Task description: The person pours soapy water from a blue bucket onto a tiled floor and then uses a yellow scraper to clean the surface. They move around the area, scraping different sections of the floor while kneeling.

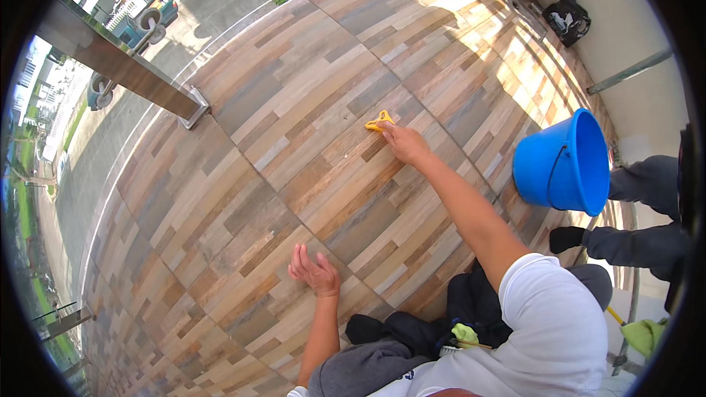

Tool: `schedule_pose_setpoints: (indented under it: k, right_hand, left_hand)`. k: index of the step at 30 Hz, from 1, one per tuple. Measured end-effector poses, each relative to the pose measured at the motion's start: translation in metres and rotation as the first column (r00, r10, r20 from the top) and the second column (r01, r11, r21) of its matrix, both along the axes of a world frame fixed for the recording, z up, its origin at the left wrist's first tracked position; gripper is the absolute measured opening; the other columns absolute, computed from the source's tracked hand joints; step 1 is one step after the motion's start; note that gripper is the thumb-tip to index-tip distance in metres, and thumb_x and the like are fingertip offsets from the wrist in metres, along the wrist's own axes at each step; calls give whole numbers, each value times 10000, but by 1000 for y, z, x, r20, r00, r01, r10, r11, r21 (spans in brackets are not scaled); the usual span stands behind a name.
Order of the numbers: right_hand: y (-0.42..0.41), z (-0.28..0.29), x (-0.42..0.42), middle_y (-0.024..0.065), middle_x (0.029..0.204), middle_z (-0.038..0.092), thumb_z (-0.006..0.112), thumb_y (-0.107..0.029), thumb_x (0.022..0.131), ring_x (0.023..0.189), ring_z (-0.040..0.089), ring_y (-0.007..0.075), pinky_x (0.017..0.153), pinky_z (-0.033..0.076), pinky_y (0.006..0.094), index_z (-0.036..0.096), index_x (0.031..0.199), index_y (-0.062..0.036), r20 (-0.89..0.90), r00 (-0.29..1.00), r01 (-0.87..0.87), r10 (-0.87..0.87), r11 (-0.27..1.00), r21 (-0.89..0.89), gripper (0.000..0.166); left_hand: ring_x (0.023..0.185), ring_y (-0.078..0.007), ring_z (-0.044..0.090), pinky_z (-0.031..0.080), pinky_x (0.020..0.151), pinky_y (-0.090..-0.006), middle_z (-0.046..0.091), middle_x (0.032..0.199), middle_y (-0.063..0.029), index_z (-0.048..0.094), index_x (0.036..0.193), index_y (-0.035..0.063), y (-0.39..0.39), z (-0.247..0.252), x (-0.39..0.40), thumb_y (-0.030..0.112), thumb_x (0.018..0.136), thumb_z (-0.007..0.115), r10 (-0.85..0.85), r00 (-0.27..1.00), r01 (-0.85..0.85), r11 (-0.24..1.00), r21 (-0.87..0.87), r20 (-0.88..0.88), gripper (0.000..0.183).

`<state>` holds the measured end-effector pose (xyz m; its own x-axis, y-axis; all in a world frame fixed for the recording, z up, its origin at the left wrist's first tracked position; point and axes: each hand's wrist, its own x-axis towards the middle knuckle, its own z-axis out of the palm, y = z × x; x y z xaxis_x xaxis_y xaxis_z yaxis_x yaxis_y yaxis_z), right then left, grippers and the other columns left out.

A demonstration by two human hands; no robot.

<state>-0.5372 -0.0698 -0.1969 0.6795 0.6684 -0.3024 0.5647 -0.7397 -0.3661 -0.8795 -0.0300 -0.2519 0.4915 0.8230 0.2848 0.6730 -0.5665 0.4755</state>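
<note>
My right hand (407, 144) grips a small yellow plastic scraper (379, 121), its wide end against or just over the wood-look tiled floor (309, 160). Small bits of debris dot the tiles near it. Lower in the view, my left hand (315, 271) holds nothing, its fingers loosely spread; whether it touches the tiles I cannot tell. Close to my lap lie a yellow-green cloth (464, 334) and what looks like a brush (451, 350), both partly hidden by my body.
A blue bucket (543, 162) with a black handle stands at the right, beside another person's legs (640, 237). A metal post (138, 74) rises at the floor's left edge, with a street beyond. A black bag or case (568, 19) sits by the wall.
</note>
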Motion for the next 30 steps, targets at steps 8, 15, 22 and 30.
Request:
schedule_pose_setpoints:
  k: [8,15,22,30]
  right_hand:
    - [4,13,27,162,934,615,385,-285,917,860,587,337,744,458,440,480,1203,-228,-9,997,-73,73,997,-29,307]
    - [-18,-1,26,147,923,619,363,-305,926,836,584,336,724,461,429,477,1206,-241,-27,989,-148,147,988,-43,308]
    - [2,22,20,127,982,599,388,-271,914,916,583,307,757,465,436,467,1186,-190,-102,995,-15,9,998,-62,294]
    - [-85,24,-37,116,921,597,362,-304,924,836,593,297,699,465,429,459,1202,-243,-202,974,94,-104,994,-56,301]
  left_hand:
    - [1170,-228,367,172,987,-439,422,1265,-109,409,1210,49,-2,3,5,184,817,488,-16,1000,16,1000,-5,5,422]
    - [1180,-242,358,165,988,-443,409,1276,-115,387,1228,46,4,3,2,165,824,479,-15,1000,15,1000,-4,-14,431]
    - [1181,-249,370,192,968,-432,416,1286,-91,372,1257,61,-7,-20,-6,232,899,403,-32,995,37,998,51,-91,398]
    - [1158,-243,421,256,924,-405,454,1265,-69,397,1254,72,13,-14,4,324,933,342,-14,1000,13,973,231,4,412]
